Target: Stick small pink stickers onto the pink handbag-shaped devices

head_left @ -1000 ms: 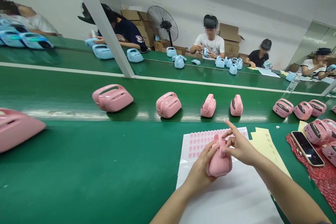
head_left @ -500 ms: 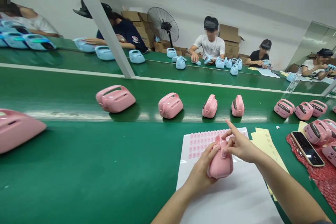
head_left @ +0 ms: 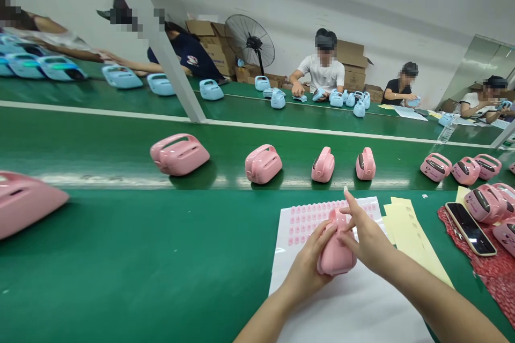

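Observation:
My left hand (head_left: 309,262) is wrapped around the left side of a small glossy pink device with a carry handle (head_left: 335,258), held tilted above a white sheet. My right hand (head_left: 368,233) is at the device's upper right. Its thumb presses on the pink shell while the index finger sticks up, and other fingers bend by the handle. Whatever lies under that thumb is hidden. Below and behind, a sticker sheet (head_left: 301,218) carries rows of small pink pieces, partly covered by my hands. The white sheet (head_left: 346,311) spreads under my forearms.
Pink devices (head_left: 263,163) stand along the strip beyond the table edge; one (head_left: 28,203) is at far left. Yellow paper (head_left: 412,230), a phone (head_left: 470,229) and red bubble wrap (head_left: 497,284) lie to the right. Co-workers sit opposite with blue devices (head_left: 211,89), behind a slanted post (head_left: 177,64).
My right thumb has shifted left across the shell, and the right index finger has tipped slightly lower. My left hand keeps its hold. Across the table, a co-worker's arm at left stretches further left.

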A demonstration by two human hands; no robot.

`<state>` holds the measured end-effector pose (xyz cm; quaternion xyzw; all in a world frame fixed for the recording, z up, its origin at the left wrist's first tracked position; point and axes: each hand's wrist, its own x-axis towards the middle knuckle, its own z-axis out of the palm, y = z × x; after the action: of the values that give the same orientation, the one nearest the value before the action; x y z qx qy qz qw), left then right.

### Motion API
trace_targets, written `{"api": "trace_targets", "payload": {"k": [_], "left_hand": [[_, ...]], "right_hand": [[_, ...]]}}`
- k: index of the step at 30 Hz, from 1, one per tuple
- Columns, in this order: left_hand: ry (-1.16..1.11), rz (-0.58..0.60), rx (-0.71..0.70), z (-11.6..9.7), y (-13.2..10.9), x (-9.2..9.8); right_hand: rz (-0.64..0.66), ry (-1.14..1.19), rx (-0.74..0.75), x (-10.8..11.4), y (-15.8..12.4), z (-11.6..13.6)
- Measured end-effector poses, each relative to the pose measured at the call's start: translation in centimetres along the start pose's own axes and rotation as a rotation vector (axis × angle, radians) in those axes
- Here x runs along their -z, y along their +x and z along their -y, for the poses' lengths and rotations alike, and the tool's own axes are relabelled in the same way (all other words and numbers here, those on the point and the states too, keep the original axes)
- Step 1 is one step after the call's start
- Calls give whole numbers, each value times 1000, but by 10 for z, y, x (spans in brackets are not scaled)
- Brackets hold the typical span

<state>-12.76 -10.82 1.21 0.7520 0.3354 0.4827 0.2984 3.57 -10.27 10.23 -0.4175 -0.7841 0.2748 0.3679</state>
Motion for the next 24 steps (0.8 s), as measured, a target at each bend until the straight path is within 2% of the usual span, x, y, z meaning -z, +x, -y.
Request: {"api": "trace_targets", "payload": {"k": [3, 6, 7, 9, 11, 12, 13, 16, 19, 21, 24], "left_hand": [[17, -8, -28, -2, 2, 1], [-17, 42, -69, -10, 4, 4], [-54, 66, -73, -15, 4, 4], [-190, 113, -25, -25, 1, 4], [-409, 170, 98, -31, -5, 2], [-529, 205, 161, -32, -8, 1], [-601, 224, 218, -30, -10, -1], [-593, 196, 363, -18, -14, -4], [-511, 234, 475, -4, -12, -5], [-432, 281, 513, 2, -9, -4], [-317, 351, 482, 7, -9, -2]], "right_hand": [[-127, -78, 78, -6, -2, -6], [-193, -47, -7, 0, 5, -20], [-160, 23, -51, 4, 8, -26], [34, 238, -128, 12, 11, -38], [276, 421, -196, 20, 8, -46], [347, 451, -238, 24, 5, -47], [361, 435, -286, 28, 2, -47], [168, 200, -378, 49, -6, -41], [-62, -180, -451, 85, 0, -43], [-214, -391, -574, 110, 14, -55], [-419, -478, -717, 140, 46, -89]]}}
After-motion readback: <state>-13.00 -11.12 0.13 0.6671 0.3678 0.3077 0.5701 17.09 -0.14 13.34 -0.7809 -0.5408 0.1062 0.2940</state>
